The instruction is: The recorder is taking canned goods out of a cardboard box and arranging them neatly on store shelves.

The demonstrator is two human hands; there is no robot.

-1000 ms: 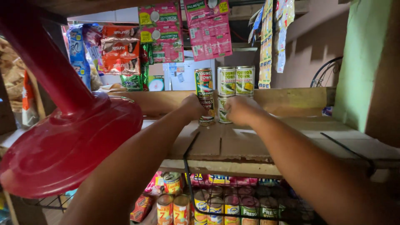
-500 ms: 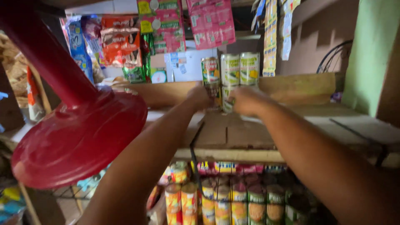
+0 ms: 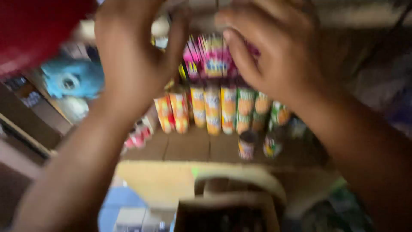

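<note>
Head view: two hands raised close together at the top of a blurred frame, above rows of cans.

Head view: the left hand (image 3: 133, 56) fills the upper left, back toward the camera, fingers curled loosely; the right hand (image 3: 274, 51) sits upper right, fingers together and bent inward, thumb pointing down. Blur hides whether either hand grips anything. Between and just below them hang pink packets (image 3: 212, 58). The cans (image 3: 214, 109), orange and green, stand in rows at mid-frame on a wooden shelf (image 3: 184, 148), with two darker cans (image 3: 257, 144) in front. A red rounded object (image 3: 38, 30) fills the upper left corner.
</note>
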